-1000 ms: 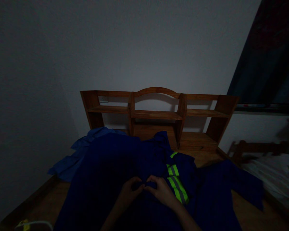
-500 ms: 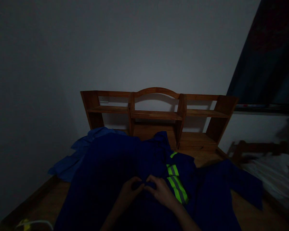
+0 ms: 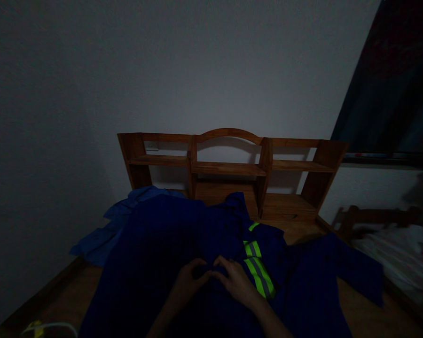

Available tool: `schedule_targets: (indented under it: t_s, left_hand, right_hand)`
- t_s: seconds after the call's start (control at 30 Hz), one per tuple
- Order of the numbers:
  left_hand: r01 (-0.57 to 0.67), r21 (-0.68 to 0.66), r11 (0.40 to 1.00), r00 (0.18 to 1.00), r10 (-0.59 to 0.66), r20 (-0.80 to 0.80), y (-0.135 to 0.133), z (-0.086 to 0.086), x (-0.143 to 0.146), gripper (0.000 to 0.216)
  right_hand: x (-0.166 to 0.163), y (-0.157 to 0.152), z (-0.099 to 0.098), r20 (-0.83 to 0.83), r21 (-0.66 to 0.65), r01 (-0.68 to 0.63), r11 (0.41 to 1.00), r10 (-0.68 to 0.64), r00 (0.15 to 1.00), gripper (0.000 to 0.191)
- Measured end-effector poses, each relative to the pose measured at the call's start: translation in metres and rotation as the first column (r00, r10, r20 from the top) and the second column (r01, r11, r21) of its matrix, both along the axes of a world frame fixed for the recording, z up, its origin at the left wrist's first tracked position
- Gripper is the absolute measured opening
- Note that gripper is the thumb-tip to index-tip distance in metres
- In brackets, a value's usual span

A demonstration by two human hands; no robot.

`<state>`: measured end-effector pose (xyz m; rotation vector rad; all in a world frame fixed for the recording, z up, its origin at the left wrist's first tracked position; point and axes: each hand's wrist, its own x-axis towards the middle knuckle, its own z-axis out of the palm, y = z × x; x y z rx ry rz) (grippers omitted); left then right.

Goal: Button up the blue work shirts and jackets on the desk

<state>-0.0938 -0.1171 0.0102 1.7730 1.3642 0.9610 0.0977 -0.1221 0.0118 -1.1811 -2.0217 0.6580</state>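
Observation:
A dark blue work jacket (image 3: 169, 244) with yellow-green reflective stripes (image 3: 258, 270) lies spread over a wooden table (image 3: 66, 295). My left hand (image 3: 188, 279) and my right hand (image 3: 235, 279) meet at the jacket's middle. The fingertips of both pinch the cloth where its front edges come together. What exactly sits between the fingers is too dark to make out. One sleeve (image 3: 352, 270) spreads out to the right.
A lighter blue garment (image 3: 121, 218) is bunched at the table's back left. A wooden shelf unit (image 3: 229, 166) stands against the wall behind. A bed with pale bedding (image 3: 398, 258) is at the right. A pale cable with a yellow piece (image 3: 42, 327) lies at the lower left.
Both hands stay pinched on the jacket's front at nearly the same spot, with only slight finger shifts.

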Motion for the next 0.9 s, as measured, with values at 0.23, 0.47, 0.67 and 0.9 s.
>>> schedule_targets:
  t_s: [0.23,0.47,0.67,0.9]
  left_hand:
    - [0.011,-0.013,1.0,1.0,-0.011,0.004,-0.001,0.004,0.0,0.036]
    - [0.015,0.015,1.0,1.0,-0.014,-0.019,0.0,-0.004,0.003,0.037]
    - [-0.07,0.109,0.992,0.988,0.084,-0.132,-0.011,-0.003,0.001,0.033]
    - [-0.125,0.197,0.972,0.968,0.163,-0.189,-0.028,0.003,-0.025,0.027]
  right_hand:
    - [-0.001,-0.004,0.011,0.032,0.008,0.014,1.0,-0.014,0.999,0.02]
    - [-0.003,-0.007,0.013,0.11,0.042,0.05,0.998,-0.055,0.992,0.019]
    - [-0.005,-0.009,0.015,0.16,0.059,0.093,0.994,-0.101,0.982,0.019]
    - [-0.004,-0.01,0.019,0.122,0.075,0.087,0.993,-0.095,0.988,0.027]
